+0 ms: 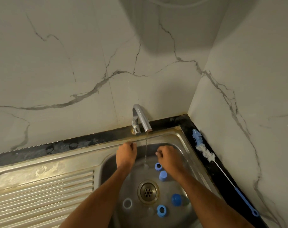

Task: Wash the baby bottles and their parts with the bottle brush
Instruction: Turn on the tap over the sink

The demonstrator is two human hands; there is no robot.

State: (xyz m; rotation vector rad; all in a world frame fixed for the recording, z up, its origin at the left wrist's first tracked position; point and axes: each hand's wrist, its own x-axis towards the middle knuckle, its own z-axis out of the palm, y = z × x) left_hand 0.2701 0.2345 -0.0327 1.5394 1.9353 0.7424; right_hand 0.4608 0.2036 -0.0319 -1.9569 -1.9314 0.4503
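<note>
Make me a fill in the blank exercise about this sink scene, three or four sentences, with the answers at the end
1. Water runs from the tap into the ____.
2. The bottle brush lies on the black ledge to the ____ of the basin, touched by neither hand.
3. The caps and rings lying round the drain are ____ in colour.
4. The stream of water falls ____ the left hand and the right hand.

Missing words: sink; right; blue; between

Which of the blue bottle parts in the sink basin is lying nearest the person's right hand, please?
The blue ring just under the right hand, beside the water stream. The blue cap lies slightly farther; the dome cap and second blue ring sit beyond the drain.
</note>
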